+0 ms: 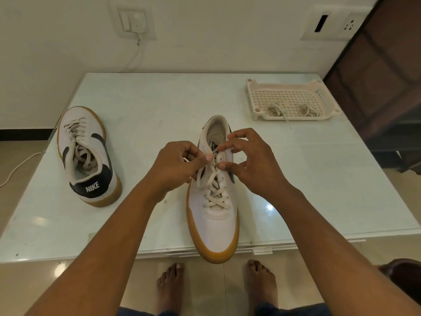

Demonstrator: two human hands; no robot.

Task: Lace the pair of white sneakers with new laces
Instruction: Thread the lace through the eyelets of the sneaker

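The sneaker (214, 224) at the table's (159, 106) near edge is white, tan-soled, with cream laces (214, 195); the left-edge sneaker (76, 124) adds a black heel and swoosh. The tray (289, 96) is cream, gridded.

I look at a pale cream wall (216, 30) behind a glossy, glass-topped table (136, 110) that reflects bright spots of light. A switch plate (134, 21) holds a plug, and its white cable (136, 54) drops behind the table. A socket plate (335, 23) sits to the right, beside dark wooden furniture (382, 87). The floor (20, 160) is beige tile.
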